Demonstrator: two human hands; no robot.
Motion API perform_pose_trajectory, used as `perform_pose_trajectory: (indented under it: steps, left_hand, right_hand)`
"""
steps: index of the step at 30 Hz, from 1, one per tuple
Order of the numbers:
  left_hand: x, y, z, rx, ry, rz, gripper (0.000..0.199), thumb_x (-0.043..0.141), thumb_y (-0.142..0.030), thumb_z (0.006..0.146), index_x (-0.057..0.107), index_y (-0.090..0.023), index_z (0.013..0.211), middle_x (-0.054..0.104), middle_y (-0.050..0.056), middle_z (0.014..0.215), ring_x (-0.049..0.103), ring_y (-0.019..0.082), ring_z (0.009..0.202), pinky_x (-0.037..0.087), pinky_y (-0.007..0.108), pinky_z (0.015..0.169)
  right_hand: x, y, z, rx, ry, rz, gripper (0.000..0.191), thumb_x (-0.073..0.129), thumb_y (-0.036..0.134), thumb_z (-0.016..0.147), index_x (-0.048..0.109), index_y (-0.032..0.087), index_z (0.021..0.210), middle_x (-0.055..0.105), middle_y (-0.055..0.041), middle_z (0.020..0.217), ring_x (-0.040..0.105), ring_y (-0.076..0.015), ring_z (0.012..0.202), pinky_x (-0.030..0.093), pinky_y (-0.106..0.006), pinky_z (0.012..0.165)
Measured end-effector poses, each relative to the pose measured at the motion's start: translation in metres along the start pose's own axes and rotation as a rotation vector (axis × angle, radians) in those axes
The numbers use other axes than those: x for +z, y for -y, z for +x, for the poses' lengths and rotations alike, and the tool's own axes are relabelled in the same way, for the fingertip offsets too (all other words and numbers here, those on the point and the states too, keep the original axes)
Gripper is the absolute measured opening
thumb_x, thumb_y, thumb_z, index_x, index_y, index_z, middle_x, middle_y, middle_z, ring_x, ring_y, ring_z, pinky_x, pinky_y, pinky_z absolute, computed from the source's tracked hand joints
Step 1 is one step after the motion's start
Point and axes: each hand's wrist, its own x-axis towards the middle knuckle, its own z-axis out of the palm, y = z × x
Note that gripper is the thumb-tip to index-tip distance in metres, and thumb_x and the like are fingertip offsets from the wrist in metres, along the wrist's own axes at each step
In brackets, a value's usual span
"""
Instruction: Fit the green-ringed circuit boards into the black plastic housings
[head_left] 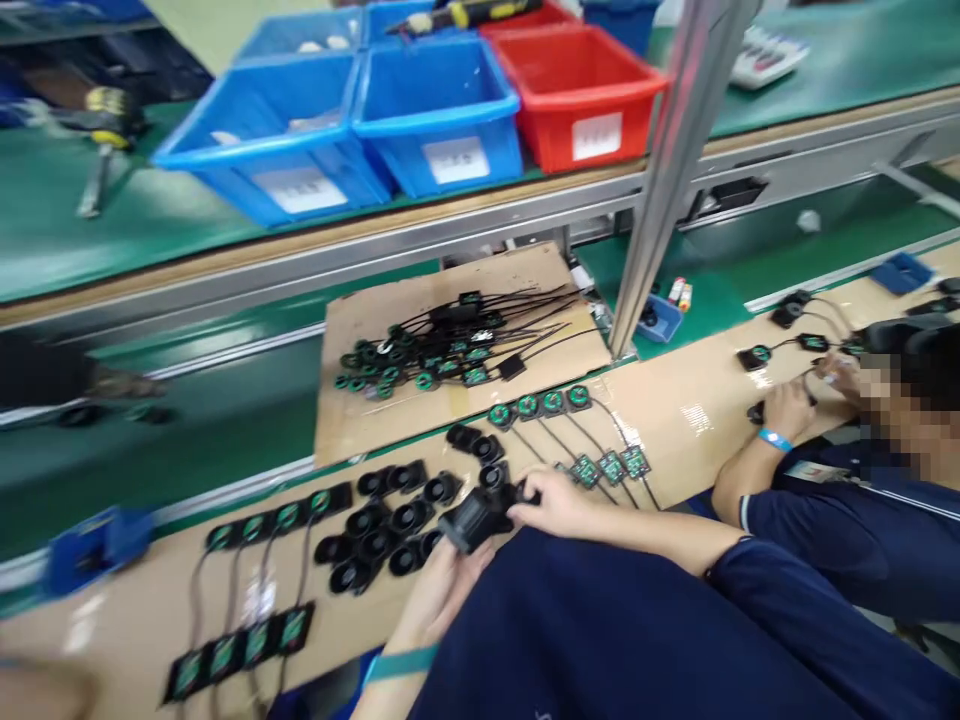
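My left hand (454, 585), with a teal band on its wrist, is closed around a black plastic housing (469, 520) in front of my body. To its right, my right hand (561, 503) pinches a small black part (527, 493) close against that housing; its exact kind is blurred. Just left of my hands, several black round cup-like housings (379, 540) lie grouped on the cardboard. Behind my right hand is a row of green circuit boards (609, 466) wired to round green-ringed pieces (553, 402). A similar wired row (259, 640) lies at the left.
A cardboard sheet (345, 420) bears a heap of wired boards (457, 350). Blue bins (442, 120) and a red bin (581, 90) stand on the shelf above, near a metal post (667, 170). A co-worker (832, 500) sits at the right, handling similar parts.
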Motion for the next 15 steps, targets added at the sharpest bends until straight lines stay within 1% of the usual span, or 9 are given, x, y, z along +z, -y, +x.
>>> perform_pose_trajectory:
  steps: [1, 3, 5, 7, 10, 12, 15]
  left_hand:
    - [0.006, -0.001, 0.001, 0.009, -0.002, -0.024, 0.036, 0.09, -0.03, 0.066, 0.066, -0.016, 0.089, 0.057, -0.003, 0.067, 0.047, 0.008, 0.054, 0.045, 0.022, 0.052]
    - [0.014, -0.003, 0.004, 0.028, 0.016, -0.021, 0.037, 0.09, -0.031, 0.068, 0.067, -0.015, 0.092, 0.059, -0.002, 0.069, 0.047, 0.008, 0.055, 0.044, 0.022, 0.052]
    - [0.015, -0.005, 0.007, 0.047, 0.031, 0.043, 0.037, 0.088, -0.033, 0.07, 0.069, -0.015, 0.095, 0.064, 0.001, 0.074, 0.051, 0.009, 0.059, 0.046, 0.023, 0.056]
    - [0.012, -0.004, 0.007, 0.053, 0.03, 0.129, 0.04, 0.089, -0.036, 0.068, 0.07, -0.014, 0.096, 0.067, 0.003, 0.079, 0.054, 0.011, 0.062, 0.047, 0.024, 0.058]
    - [0.006, -0.002, 0.008, 0.025, -0.002, 0.227, 0.043, 0.091, -0.041, 0.062, 0.071, -0.016, 0.091, 0.067, 0.002, 0.075, 0.054, 0.012, 0.06, 0.048, 0.024, 0.057]
    - [0.006, -0.001, 0.011, -0.011, -0.029, 0.275, 0.044, 0.092, -0.043, 0.06, 0.07, -0.018, 0.09, 0.066, 0.0, 0.072, 0.055, 0.013, 0.06, 0.048, 0.024, 0.057]
    - [0.012, 0.002, 0.013, -0.084, -0.043, 0.305, 0.046, 0.092, -0.043, 0.059, 0.069, -0.019, 0.091, 0.064, -0.002, 0.07, 0.054, 0.013, 0.06, 0.049, 0.024, 0.057]
  right_hand:
    - [-0.005, 0.005, 0.0, 0.004, -0.035, 0.01, 0.04, 0.079, 0.041, 0.078, 0.046, 0.022, 0.068, 0.066, -0.0061, 0.099, 0.064, -0.0206, 0.095, 0.05, -0.036, 0.088]
    - [-0.013, 0.015, 0.002, 0.03, -0.064, 0.051, 0.036, 0.073, 0.041, 0.084, 0.044, 0.022, 0.072, 0.066, -0.0045, 0.098, 0.063, -0.019, 0.092, 0.049, -0.034, 0.085]
    - [-0.015, 0.025, 0.004, 0.049, -0.029, 0.097, 0.035, 0.074, 0.041, 0.083, 0.044, 0.023, 0.075, 0.067, -0.0029, 0.098, 0.062, -0.0175, 0.089, 0.048, -0.032, 0.081]
    - [-0.01, 0.031, 0.003, 0.027, 0.034, 0.11, 0.038, 0.077, 0.039, 0.079, 0.043, 0.023, 0.075, 0.066, -0.0005, 0.094, 0.06, -0.0159, 0.084, 0.046, -0.029, 0.077]
    - [-0.002, 0.027, 0.004, -0.018, 0.113, 0.029, 0.044, 0.083, 0.035, 0.073, 0.04, 0.022, 0.072, 0.064, 0.0021, 0.088, 0.058, -0.014, 0.079, 0.044, -0.026, 0.073]
    - [-0.003, 0.019, 0.006, 0.001, 0.146, -0.027, 0.048, 0.086, 0.033, 0.07, 0.039, 0.022, 0.07, 0.063, 0.004, 0.084, 0.056, -0.0122, 0.075, 0.042, -0.024, 0.07]
    - [-0.007, 0.015, 0.001, 0.042, 0.136, -0.074, 0.053, 0.089, 0.032, 0.068, 0.036, 0.022, 0.067, 0.057, 0.0066, 0.074, 0.05, -0.0101, 0.067, 0.037, -0.022, 0.064]
